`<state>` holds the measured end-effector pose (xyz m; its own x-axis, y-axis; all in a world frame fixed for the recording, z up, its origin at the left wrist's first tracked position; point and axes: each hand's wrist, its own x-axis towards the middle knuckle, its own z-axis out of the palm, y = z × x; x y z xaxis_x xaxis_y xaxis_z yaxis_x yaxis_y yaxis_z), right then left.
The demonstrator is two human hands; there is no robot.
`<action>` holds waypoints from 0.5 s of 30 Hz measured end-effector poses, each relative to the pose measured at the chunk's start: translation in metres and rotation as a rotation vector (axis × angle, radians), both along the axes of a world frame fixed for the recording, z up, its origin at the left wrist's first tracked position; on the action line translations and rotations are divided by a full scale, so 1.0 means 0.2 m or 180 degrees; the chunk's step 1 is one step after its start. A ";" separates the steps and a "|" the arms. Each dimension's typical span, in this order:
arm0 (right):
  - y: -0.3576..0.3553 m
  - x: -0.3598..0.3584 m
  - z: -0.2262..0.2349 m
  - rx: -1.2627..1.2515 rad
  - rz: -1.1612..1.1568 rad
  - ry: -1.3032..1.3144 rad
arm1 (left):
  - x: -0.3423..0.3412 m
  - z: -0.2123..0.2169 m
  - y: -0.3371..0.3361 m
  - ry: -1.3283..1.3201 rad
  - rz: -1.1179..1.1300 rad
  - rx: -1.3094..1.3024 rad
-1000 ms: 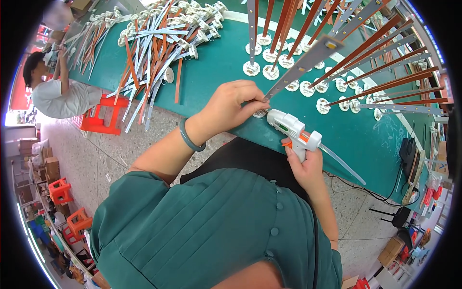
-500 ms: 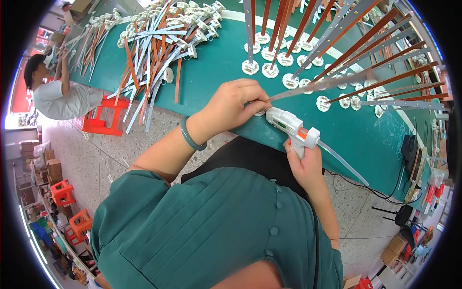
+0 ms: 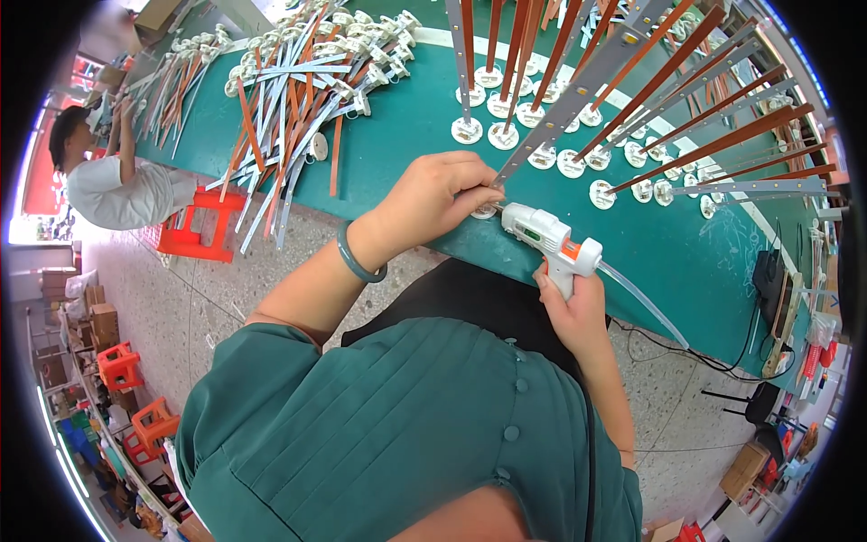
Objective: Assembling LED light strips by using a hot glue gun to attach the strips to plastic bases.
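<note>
My left hand (image 3: 438, 197) grips the lower end of a long silver strip (image 3: 578, 90) where it meets a white round base (image 3: 485, 211) at the near edge of the green table (image 3: 686, 253). My right hand (image 3: 571, 303) holds a white glue gun (image 3: 551, 237) with an orange trigger. Its nozzle points left at the round base, right beside my left fingertips. A clear glue stick (image 3: 643, 303) sticks out behind the gun.
Several finished strips on white round bases (image 3: 601, 191) stand in rows on the table. A heap of loose silver and brown strips (image 3: 289, 108) lies to the left. Another person (image 3: 113, 181) sits at the far left by an orange stool (image 3: 194, 230).
My left hand and the glue gun have stayed at the same base. The gun nozzle has edged slightly closer to it.
</note>
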<state>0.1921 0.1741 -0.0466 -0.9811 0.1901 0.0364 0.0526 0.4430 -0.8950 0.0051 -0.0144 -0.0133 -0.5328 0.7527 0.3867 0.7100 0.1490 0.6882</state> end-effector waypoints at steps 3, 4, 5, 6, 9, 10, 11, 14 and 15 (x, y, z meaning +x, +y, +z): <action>0.03 0.02 0.03 -0.0694 -0.0021 -0.0105 | -0.01 0.00 -0.01 -0.0021 -0.0042 -0.0066; 0.04 0.03 0.04 -0.1084 -0.0065 -0.0188 | -0.01 0.00 0.00 -0.0019 -0.0053 -0.0064; 0.05 0.04 0.04 -0.1085 -0.0063 -0.0186 | -0.01 0.02 0.00 -0.0103 -0.0136 -0.0033; 0.06 0.05 0.03 -0.1290 -0.0109 -0.0122 | 0.00 0.04 0.00 -0.0187 -0.0218 -0.0001; 0.08 0.06 0.01 -0.1541 -0.0142 -0.0056 | 0.01 0.02 0.02 -0.0201 -0.0213 0.0133; 0.08 0.05 0.02 -0.1483 -0.0078 -0.0109 | 0.02 0.02 0.02 -0.0203 -0.0210 0.0133; 0.08 0.05 0.02 -0.1423 -0.0024 -0.0163 | 0.02 0.02 0.03 -0.0176 -0.0170 0.0112; 0.07 0.03 0.03 -0.1124 -0.0006 -0.0198 | 0.02 0.03 0.05 -0.0135 -0.0089 0.0060; 0.07 0.02 0.03 -0.1125 -0.0008 -0.0204 | 0.02 0.03 0.05 -0.0117 -0.0046 0.0027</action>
<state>0.1969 0.1888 -0.0411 -0.9788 0.1822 -0.0936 0.1143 0.1064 -0.9877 0.0081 -0.0045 -0.0069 -0.5357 0.7573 0.3735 0.6864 0.1330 0.7150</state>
